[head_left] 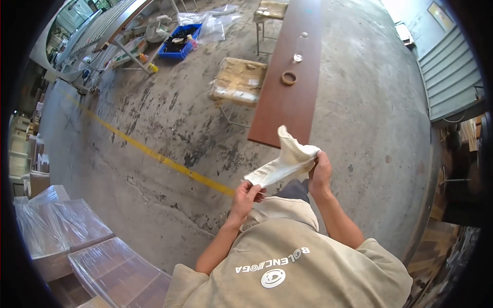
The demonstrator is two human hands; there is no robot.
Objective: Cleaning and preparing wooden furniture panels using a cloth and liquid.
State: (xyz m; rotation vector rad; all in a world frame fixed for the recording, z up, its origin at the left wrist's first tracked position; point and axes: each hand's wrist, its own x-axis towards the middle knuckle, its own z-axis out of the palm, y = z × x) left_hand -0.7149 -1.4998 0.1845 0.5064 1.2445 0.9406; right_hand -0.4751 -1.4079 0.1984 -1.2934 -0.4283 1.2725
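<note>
A: In the head view, where is the off-white cloth [288, 160] held?

B: It is held in midair before the body, short of the near end of the long reddish-brown board [288, 114]. Its lower left end is pinched between thumb and bent fingers of the left hand [245, 201]; its right edge is gripped by the curled right hand [321, 172], whose fingertips are partly hidden.

A: What could go wrong?

B: The loose upper flap could be let fold over if the right grip were slackened. If the cloth were dropped, grit could be picked up from the stained concrete floor [128, 205]. By a careless sweep over the board, the brown tape roll [288, 82] or the small clear object [298, 58] could be knocked off.

A: And the room?

B: The board is supported by padded trestles [239, 79]. The worn floor is crossed by a yellow line [163, 159]; film-wrapped boxes [84, 220] are stacked at left, and a blue crate [172, 54] is set farther off.
</note>
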